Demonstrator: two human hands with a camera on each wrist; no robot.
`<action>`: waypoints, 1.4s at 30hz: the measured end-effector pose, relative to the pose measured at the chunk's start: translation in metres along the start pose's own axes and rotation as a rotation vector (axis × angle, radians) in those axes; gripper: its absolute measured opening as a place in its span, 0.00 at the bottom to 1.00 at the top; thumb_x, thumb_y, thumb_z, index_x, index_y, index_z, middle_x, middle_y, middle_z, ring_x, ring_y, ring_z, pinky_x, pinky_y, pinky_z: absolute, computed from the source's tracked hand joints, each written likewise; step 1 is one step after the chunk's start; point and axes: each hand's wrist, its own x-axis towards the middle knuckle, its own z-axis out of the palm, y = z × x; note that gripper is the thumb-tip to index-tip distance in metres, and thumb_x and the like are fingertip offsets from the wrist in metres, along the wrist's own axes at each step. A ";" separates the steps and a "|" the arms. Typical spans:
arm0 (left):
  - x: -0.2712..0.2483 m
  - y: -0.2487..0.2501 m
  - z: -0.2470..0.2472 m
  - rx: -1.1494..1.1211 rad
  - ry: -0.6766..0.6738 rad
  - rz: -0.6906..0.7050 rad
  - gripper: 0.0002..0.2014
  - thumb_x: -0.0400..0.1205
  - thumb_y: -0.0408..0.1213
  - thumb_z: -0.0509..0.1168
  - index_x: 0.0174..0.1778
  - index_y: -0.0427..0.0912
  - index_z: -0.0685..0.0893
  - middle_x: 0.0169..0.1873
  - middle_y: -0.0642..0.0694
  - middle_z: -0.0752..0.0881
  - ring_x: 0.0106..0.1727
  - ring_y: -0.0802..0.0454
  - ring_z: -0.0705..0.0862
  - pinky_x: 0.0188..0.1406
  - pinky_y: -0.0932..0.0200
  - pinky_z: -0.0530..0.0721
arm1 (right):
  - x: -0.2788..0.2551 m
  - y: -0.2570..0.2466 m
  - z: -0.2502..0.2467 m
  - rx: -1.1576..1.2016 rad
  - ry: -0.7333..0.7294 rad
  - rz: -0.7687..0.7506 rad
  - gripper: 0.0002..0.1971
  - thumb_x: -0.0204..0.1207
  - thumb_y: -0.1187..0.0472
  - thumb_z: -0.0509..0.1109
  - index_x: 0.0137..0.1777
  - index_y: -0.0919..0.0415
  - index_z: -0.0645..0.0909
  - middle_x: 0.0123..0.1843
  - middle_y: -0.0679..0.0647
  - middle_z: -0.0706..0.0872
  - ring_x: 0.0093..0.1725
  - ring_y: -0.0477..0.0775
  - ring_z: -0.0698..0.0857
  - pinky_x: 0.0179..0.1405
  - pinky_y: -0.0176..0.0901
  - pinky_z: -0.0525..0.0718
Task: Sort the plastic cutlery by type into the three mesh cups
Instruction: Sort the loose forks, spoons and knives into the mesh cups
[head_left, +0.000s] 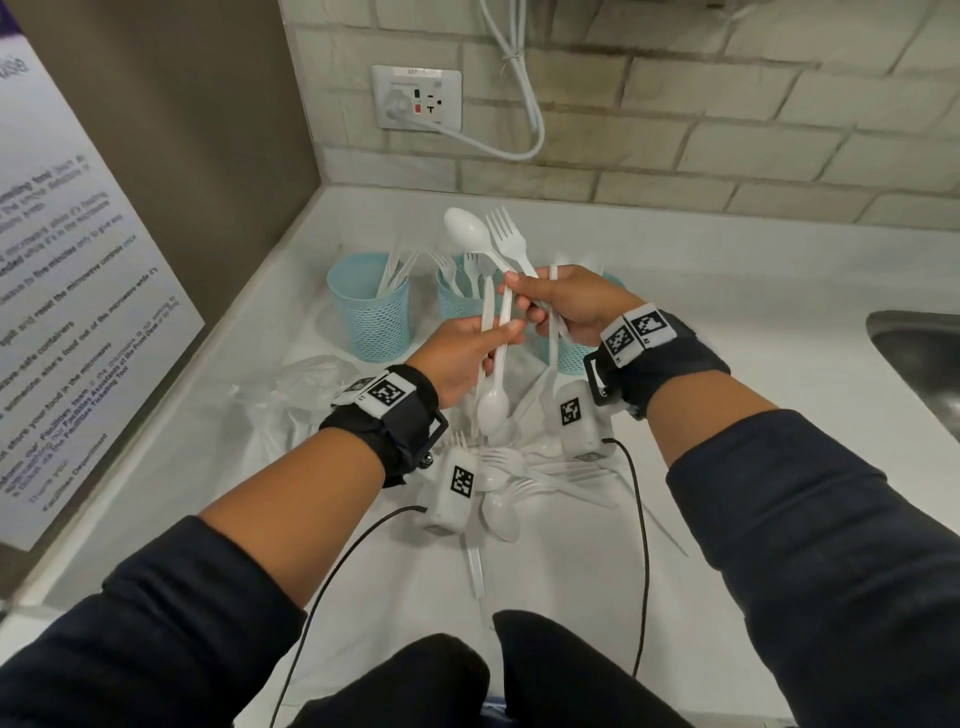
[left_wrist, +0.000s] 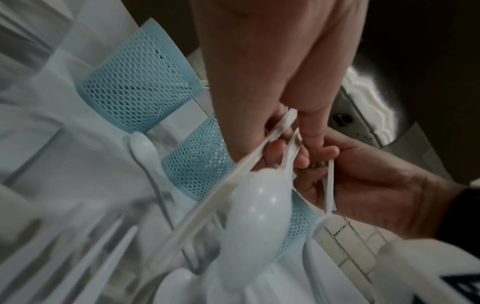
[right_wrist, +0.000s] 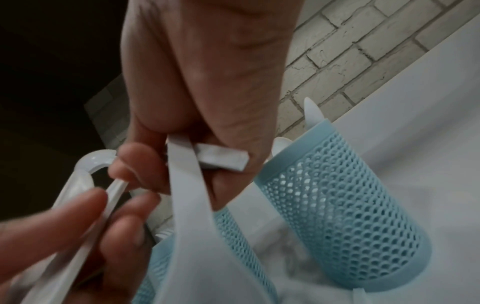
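Three blue mesh cups stand in a row on the white counter: the left cup (head_left: 370, 312) holds knives, the middle cup (head_left: 453, 301) holds forks, and the right cup (head_left: 569, 358) is mostly hidden behind my right hand. My right hand (head_left: 527, 299) grips a bunch of white cutlery, with a spoon (head_left: 466, 229) and a fork (head_left: 506, 235) pointing up. My left hand (head_left: 504, 332) pinches the handle of a spoon (head_left: 493, 410) that hangs bowl down, plus a second thin piece. Both hands meet above the cups. In the right wrist view the right cup (right_wrist: 345, 195) holds spoons.
A loose pile of white cutlery (head_left: 524, 475) lies on the counter below my hands, beside a crumpled clear plastic bag (head_left: 311, 379). A steel sink (head_left: 919, 369) is at the right. A brick wall with an outlet (head_left: 416, 97) is behind, and a panel with a poster (head_left: 67, 312) on the left.
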 end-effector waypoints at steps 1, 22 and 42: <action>0.000 -0.001 0.000 0.018 0.003 0.007 0.04 0.82 0.36 0.64 0.45 0.43 0.84 0.39 0.50 0.84 0.39 0.61 0.78 0.34 0.67 0.69 | 0.001 0.001 0.001 0.015 0.009 0.009 0.09 0.79 0.55 0.68 0.44 0.60 0.83 0.28 0.47 0.79 0.21 0.40 0.73 0.19 0.30 0.73; 0.008 -0.004 -0.009 -0.335 0.130 -0.047 0.13 0.88 0.36 0.51 0.52 0.36 0.80 0.45 0.40 0.85 0.44 0.47 0.85 0.50 0.52 0.83 | -0.005 0.021 0.029 -0.126 -0.178 0.330 0.19 0.80 0.46 0.60 0.43 0.63 0.79 0.36 0.55 0.80 0.33 0.47 0.80 0.24 0.33 0.82; 0.013 -0.004 -0.013 -0.320 0.348 -0.068 0.09 0.87 0.32 0.55 0.50 0.34 0.80 0.37 0.39 0.82 0.37 0.45 0.84 0.36 0.51 0.86 | -0.009 0.007 0.033 -0.284 -0.098 0.263 0.35 0.80 0.34 0.46 0.45 0.63 0.84 0.41 0.57 0.87 0.41 0.54 0.86 0.41 0.47 0.86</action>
